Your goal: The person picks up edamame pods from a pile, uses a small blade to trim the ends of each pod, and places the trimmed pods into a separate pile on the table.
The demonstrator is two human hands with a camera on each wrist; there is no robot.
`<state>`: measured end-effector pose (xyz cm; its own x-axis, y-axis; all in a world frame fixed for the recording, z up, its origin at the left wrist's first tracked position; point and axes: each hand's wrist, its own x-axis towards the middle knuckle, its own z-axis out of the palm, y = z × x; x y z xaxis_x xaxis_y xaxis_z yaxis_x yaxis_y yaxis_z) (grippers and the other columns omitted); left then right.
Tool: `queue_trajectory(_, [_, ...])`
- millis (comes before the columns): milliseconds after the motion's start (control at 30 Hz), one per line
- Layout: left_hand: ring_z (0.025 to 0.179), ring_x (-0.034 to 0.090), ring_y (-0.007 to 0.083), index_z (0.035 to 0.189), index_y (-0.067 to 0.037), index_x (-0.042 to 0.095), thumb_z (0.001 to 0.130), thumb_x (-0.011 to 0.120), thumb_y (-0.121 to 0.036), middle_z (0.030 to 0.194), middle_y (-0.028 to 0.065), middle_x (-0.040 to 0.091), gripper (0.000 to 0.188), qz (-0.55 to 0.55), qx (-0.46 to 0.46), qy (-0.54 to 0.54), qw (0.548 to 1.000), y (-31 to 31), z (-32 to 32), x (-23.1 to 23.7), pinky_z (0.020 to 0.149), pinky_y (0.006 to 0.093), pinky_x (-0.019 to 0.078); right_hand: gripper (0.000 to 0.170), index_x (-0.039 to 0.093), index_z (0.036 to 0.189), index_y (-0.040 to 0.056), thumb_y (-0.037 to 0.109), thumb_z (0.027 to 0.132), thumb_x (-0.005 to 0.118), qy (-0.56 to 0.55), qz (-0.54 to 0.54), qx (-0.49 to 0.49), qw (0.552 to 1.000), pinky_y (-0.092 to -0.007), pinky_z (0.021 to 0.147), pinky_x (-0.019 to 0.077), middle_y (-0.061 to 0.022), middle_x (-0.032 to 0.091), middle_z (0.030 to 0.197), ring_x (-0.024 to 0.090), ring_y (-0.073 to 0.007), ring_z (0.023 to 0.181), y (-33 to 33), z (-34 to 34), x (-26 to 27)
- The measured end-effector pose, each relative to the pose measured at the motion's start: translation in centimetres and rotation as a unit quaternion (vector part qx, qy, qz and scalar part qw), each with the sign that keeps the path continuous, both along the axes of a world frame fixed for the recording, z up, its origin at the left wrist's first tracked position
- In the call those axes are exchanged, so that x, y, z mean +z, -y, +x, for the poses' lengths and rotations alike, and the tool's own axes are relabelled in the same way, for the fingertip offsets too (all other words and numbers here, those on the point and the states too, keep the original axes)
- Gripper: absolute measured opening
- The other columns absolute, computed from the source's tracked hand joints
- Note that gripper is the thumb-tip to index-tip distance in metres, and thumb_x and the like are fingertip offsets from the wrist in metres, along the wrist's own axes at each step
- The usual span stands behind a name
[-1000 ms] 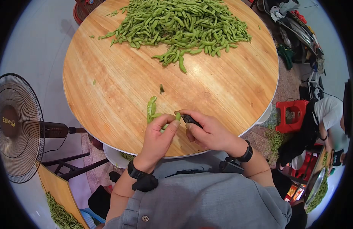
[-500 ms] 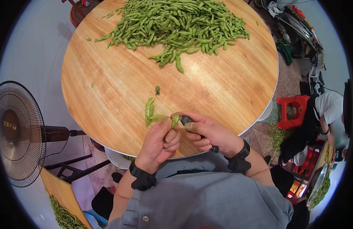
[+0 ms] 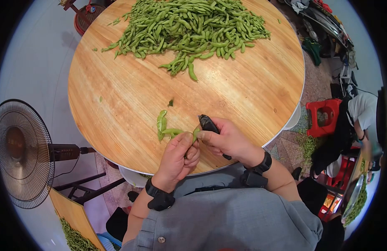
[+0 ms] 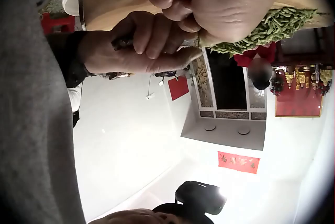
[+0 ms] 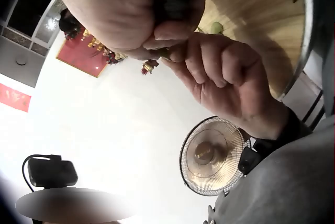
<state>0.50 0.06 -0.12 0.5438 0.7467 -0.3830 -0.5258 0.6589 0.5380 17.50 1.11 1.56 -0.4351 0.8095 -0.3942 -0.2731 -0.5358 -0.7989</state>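
Note:
Over the table's near edge, my left hand (image 3: 179,155) pinches a green soybean pod (image 3: 196,133) between thumb and forefinger. My right hand (image 3: 232,140) grips a small black-handled knife (image 3: 209,124), its head pointing away from me and to the left. The right thumb touches the pod's side. In the right wrist view the black handle (image 5: 172,5) lies within the curled right fingers. The left wrist view shows the handle's dark end (image 4: 123,42) by the right palm. Beyond my left hand, two pods (image 3: 161,124) lie on the wood.
A large heap of soybean pods (image 3: 193,31) covers the far side of the round wooden table (image 3: 131,92). One dark scrap (image 3: 171,102) lies mid-table. A fan (image 3: 22,152) stands left; a red stool (image 3: 323,118) and another person (image 3: 362,113) are at right.
The knife has swung away from the pod, its head now pointing forward. My right thumb has come against the pod, which my left hand still pinches. The view has shifted slightly.

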Motion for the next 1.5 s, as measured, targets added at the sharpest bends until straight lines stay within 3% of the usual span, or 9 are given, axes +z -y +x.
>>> queue_trajectory(167, [0.040, 0.026, 0.0064, 0.082, -0.005, 0.050, 0.096, 0.037, -0.031, 0.050, -0.0033, 0.032, 0.032, -0.107, -0.051, 0.179, 0.977, 0.2, -0.3, -0.7, 0.037, 0.0196, 0.0199, 0.012, 0.053, 0.093, 0.0033, 0.012, 0.087, 0.057, -0.041, 0.085, -0.022, 0.995, -0.0176, 0.039, 0.0325, 0.0030, 0.050, 0.062, 0.041, -0.0029, 0.044, 0.5, 0.0, -0.8])
queue_trajectory(300, [0.040, 0.029, 0.0053, 0.082, -0.006, 0.050, 0.094, 0.044, -0.027, 0.052, -0.0044, 0.035, 0.025, -0.073, -0.054, 0.135, 0.987, 0.3, 0.1, -0.5, 0.037, 0.0197, 0.0220, 0.011, 0.052, 0.089, 0.0045, 0.014, 0.087, 0.057, -0.053, 0.055, -0.013, 0.997, -0.0180, 0.039, 0.0312, 0.0035, 0.048, 0.060, 0.040, -0.0028, 0.044, 0.2, 0.6, -0.3])
queue_trajectory(400, [0.043, 0.034, 0.0040, 0.083, -0.006, 0.052, 0.091, 0.052, -0.020, 0.057, -0.0051, 0.041, 0.016, 0.061, -0.021, -0.108, 0.992, 0.2, 0.2, -0.8, 0.039, 0.0199, 0.0261, 0.010, 0.051, 0.084, 0.0060, 0.015, 0.086, 0.056, 0.017, 0.005, 0.030, 0.999, -0.0186, 0.038, 0.0301, 0.0040, 0.046, 0.057, 0.040, -0.0028, 0.043, 0.1, 0.8, 0.1])
queue_trajectory(467, [0.047, 0.038, 0.0031, 0.083, -0.006, 0.053, 0.087, 0.058, -0.015, 0.061, -0.0048, 0.046, 0.010, 0.346, -0.004, -0.292, 0.892, -0.1, 0.1, -0.9, 0.042, 0.0195, 0.0291, 0.008, 0.051, 0.082, 0.0057, 0.012, 0.086, 0.053, 0.010, 0.023, 0.030, 0.999, -0.0198, 0.039, 0.0290, 0.0030, 0.044, 0.054, 0.039, -0.0040, 0.043, 0.4, 0.5, -0.3])
queue_trajectory(867, [0.044, 0.033, 0.0034, 0.082, -0.006, 0.052, 0.095, 0.041, -0.035, 0.056, -0.0035, 0.042, 0.034, 0.045, -0.071, -0.093, 0.992, 0.4, 0.2, -0.2, 0.040, 0.0183, 0.0247, 0.010, 0.051, 0.083, 0.0073, 0.016, 0.084, 0.053, 0.034, 0.027, 0.076, 0.996, -0.0188, 0.039, 0.0300, 0.0048, 0.045, 0.057, 0.040, -0.0025, 0.044, -0.2, 1.3, -0.2])
queue_trajectory(967, [0.043, 0.032, 0.0035, 0.080, -0.007, 0.051, 0.094, 0.042, -0.037, 0.055, -0.0034, 0.042, 0.035, 0.105, -0.054, -0.197, 0.973, 0.2, 0.6, -0.4, 0.039, 0.0186, 0.0245, 0.014, 0.054, 0.084, 0.0066, 0.020, 0.086, 0.057, 0.121, 0.079, 0.037, 0.989, -0.0183, 0.040, 0.0307, 0.0054, 0.046, 0.058, 0.041, -0.0021, 0.045, -0.6, 0.6, 0.1])
queue_trajectory(1200, [0.043, 0.035, 0.0028, 0.076, -0.007, 0.051, 0.093, 0.048, -0.033, 0.055, -0.0046, 0.042, 0.030, 0.063, -0.056, -0.156, 0.984, 0.1, 0.1, 0.0, 0.039, 0.0179, 0.0260, 0.014, 0.056, 0.083, 0.0061, 0.019, 0.085, 0.060, 0.123, 0.086, 0.028, 0.988, -0.0188, 0.042, 0.0331, 0.0056, 0.047, 0.060, 0.042, -0.0020, 0.047, -0.3, 0.5, 0.4])
queue_trajectory(1267, [0.043, 0.037, 0.0025, 0.073, -0.008, 0.051, 0.090, 0.054, -0.026, 0.056, -0.0047, 0.044, 0.026, 0.241, 0.009, -0.297, 0.924, -0.1, 0.5, -0.3, 0.039, 0.0177, 0.0280, 0.013, 0.056, 0.081, 0.0057, 0.018, 0.084, 0.059, 0.128, 0.090, 0.032, 0.987, -0.0189, 0.042, 0.0339, 0.0052, 0.048, 0.060, 0.043, -0.0022, 0.048, -0.2, 0.3, 0.0])
queue_trajectory(1500, [0.047, 0.041, 0.0031, 0.074, -0.006, 0.053, 0.088, 0.058, -0.023, 0.060, -0.0038, 0.047, 0.023, 0.161, -0.010, -0.250, 0.955, -0.2, 0.3, 0.2, 0.042, 0.0178, 0.0331, 0.012, 0.053, 0.081, 0.0063, 0.017, 0.086, 0.056, 0.043, -0.008, 0.021, 0.999, -0.0194, 0.041, 0.0301, 0.0037, 0.044, 0.058, 0.038, -0.0039, 0.046, -0.4, -0.3, 0.2])
